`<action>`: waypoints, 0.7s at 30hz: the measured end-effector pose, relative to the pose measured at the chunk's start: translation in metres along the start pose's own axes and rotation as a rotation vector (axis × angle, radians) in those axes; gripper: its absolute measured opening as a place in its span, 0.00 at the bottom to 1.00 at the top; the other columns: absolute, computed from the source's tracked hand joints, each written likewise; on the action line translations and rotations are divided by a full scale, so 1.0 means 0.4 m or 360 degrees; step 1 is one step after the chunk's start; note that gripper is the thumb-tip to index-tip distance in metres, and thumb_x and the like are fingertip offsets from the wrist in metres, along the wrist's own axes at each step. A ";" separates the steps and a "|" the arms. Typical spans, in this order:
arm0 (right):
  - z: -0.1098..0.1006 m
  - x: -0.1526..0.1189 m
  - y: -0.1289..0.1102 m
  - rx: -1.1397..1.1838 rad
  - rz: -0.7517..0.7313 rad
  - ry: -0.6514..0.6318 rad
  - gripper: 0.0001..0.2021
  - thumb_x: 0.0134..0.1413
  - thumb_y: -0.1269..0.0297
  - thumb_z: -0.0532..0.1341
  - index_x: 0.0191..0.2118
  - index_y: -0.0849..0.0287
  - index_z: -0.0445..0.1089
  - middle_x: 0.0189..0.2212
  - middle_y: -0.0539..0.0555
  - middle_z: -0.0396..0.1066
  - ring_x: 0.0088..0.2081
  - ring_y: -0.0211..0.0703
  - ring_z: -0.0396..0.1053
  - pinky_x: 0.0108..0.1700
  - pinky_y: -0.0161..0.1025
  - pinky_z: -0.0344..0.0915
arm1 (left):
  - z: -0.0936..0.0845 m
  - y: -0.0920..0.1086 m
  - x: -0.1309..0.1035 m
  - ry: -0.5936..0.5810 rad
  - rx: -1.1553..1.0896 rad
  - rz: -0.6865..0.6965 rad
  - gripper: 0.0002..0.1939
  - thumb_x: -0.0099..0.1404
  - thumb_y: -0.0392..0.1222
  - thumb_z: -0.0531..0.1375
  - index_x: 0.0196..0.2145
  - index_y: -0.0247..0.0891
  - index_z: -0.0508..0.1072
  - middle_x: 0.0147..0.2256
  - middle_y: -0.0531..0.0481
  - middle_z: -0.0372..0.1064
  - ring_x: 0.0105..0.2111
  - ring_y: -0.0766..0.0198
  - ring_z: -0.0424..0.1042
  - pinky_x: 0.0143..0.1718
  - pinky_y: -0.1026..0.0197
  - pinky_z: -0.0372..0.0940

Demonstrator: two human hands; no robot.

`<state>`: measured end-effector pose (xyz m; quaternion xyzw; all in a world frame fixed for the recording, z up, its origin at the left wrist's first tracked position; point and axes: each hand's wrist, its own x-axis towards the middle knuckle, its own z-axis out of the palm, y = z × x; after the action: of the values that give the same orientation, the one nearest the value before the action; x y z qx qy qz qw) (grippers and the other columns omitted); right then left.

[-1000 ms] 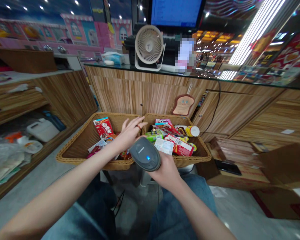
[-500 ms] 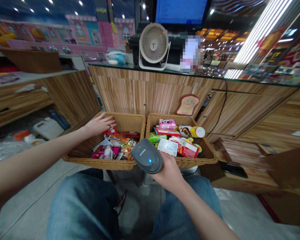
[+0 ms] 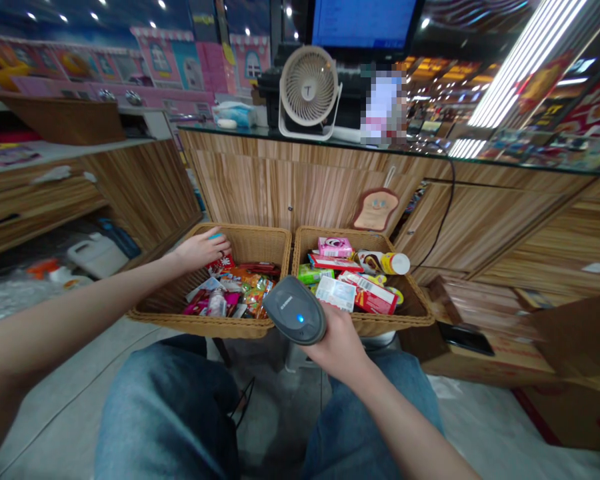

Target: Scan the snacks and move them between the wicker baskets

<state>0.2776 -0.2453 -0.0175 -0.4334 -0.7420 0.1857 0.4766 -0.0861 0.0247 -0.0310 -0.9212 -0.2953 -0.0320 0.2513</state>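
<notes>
My right hand [image 3: 337, 340] is wrapped round the handle of a dark grey barcode scanner [image 3: 294, 310], whose blue light is lit. The scanner is above the near edges of two wicker baskets, where they meet. In the left basket [image 3: 200, 327], at its far left corner, the fingers of my left hand [image 3: 205, 249] are bent together. A small blue patch shows between them; what it belongs to is hidden. Just beneath those fingers is a red packet [image 3: 221, 265] with white marks. Snack bags [image 3: 255, 293] and a clear small bottle [image 3: 217, 305] lie nearer to me.
The right basket [image 3: 415, 313] holds several boxes, including a pink box [image 3: 335, 247], and a white-capped canister [image 3: 395, 263]. Behind stands a wooden counter [image 3: 250, 187] with a fan [image 3: 309, 87] and a screen [image 3: 363, 23]. A phone [image 3: 466, 339] lies on cardboard at right.
My left hand's fingers, spread over the red packet before, have drawn together, and a blue patch now shows between them. The scanner and my right hand have hardly moved.
</notes>
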 end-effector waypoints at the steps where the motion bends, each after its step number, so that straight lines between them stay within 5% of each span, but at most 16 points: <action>1: 0.001 0.000 0.000 -0.0002 0.0002 -0.0002 0.02 0.54 0.67 0.64 0.34 0.54 0.70 0.30 0.54 0.79 0.31 0.48 0.77 0.34 0.37 0.68 | 0.000 0.002 0.001 -0.0072 0.0005 0.0085 0.24 0.64 0.27 0.58 0.47 0.52 0.84 0.50 0.49 0.80 0.58 0.56 0.73 0.73 0.46 0.56; 9: -0.007 0.001 0.001 -0.0050 0.0010 0.0044 0.02 0.54 0.66 0.63 0.33 0.54 0.69 0.28 0.54 0.78 0.29 0.49 0.77 0.32 0.38 0.67 | 0.048 -0.020 0.040 -0.0186 0.0123 0.0260 0.24 0.65 0.25 0.56 0.46 0.50 0.84 0.49 0.47 0.80 0.58 0.55 0.72 0.74 0.43 0.53; 14: -0.006 0.002 0.000 -0.0036 0.0016 0.0046 0.02 0.53 0.66 0.64 0.34 0.54 0.69 0.29 0.54 0.78 0.30 0.49 0.77 0.33 0.38 0.68 | 0.034 -0.043 0.061 -0.0283 0.0187 0.0399 0.23 0.67 0.27 0.56 0.47 0.50 0.84 0.50 0.47 0.80 0.58 0.55 0.73 0.74 0.45 0.51; 21: -0.001 0.003 -0.005 -0.0021 0.0005 0.0023 0.02 0.54 0.66 0.64 0.34 0.54 0.70 0.29 0.54 0.79 0.31 0.49 0.78 0.34 0.38 0.69 | 0.042 -0.022 0.062 -0.0265 0.0246 0.0330 0.23 0.67 0.26 0.56 0.48 0.47 0.84 0.49 0.45 0.80 0.56 0.53 0.73 0.72 0.45 0.54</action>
<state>0.2767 -0.2455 -0.0155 -0.4390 -0.7390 0.1784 0.4789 -0.0723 0.0520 -0.0366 -0.9241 -0.2199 0.0934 0.2982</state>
